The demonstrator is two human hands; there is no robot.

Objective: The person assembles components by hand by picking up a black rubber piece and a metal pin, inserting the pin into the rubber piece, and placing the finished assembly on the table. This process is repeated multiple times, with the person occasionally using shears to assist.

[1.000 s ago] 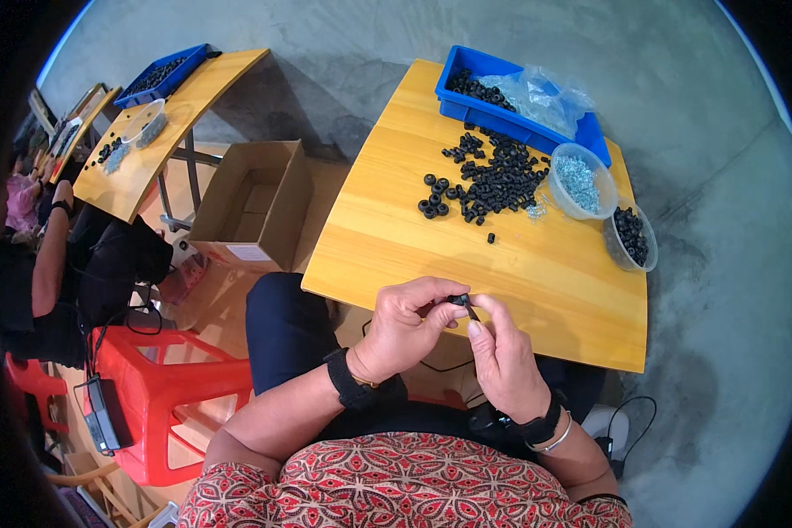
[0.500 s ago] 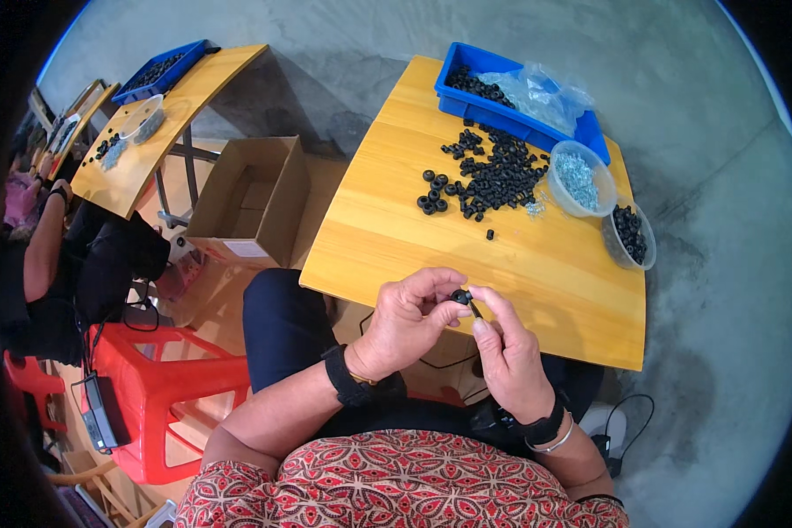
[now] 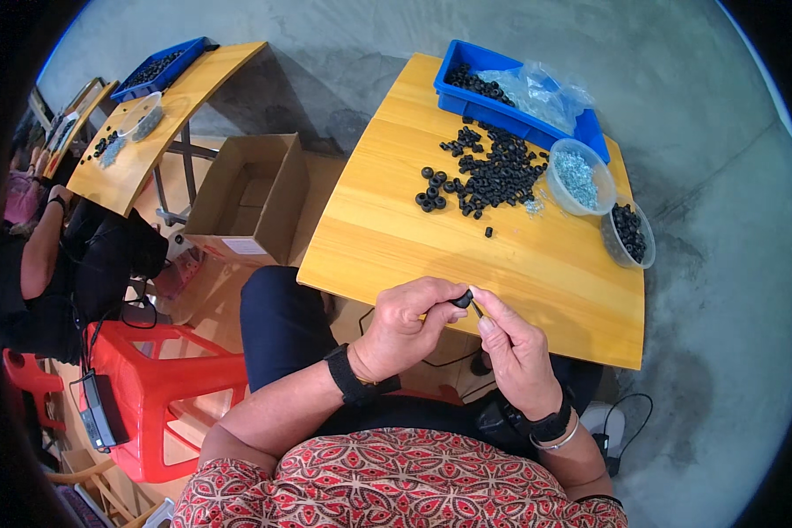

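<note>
Between thumb and fingers, my left hand [image 3: 407,324] pinches a small round black part [image 3: 463,299] above the table's near edge. My right hand [image 3: 521,356] is closed on a thin dark rod-like piece [image 3: 477,310], whose end meets the black part; its exact kind is too small to tell. Farther off on the yellow table [image 3: 361,229] lies a heap of small black parts [image 3: 502,172], with several larger black rings [image 3: 431,192] at its left. One single black piece [image 3: 488,232] lies nearer to my hands.
A blue bin [image 3: 519,119] with black parts and a clear plastic bag [image 3: 537,88] stands at the back. Right of the heap are a tub of small silvery pieces [image 3: 576,183] and a tub of black parts [image 3: 627,236]. At left are a cardboard box [image 3: 246,198], a red stool [image 3: 163,378] and another person [image 3: 40,255].
My left hand has turned, with its fingers curled more over the black part. Both hands have shifted slightly down and remain together.
</note>
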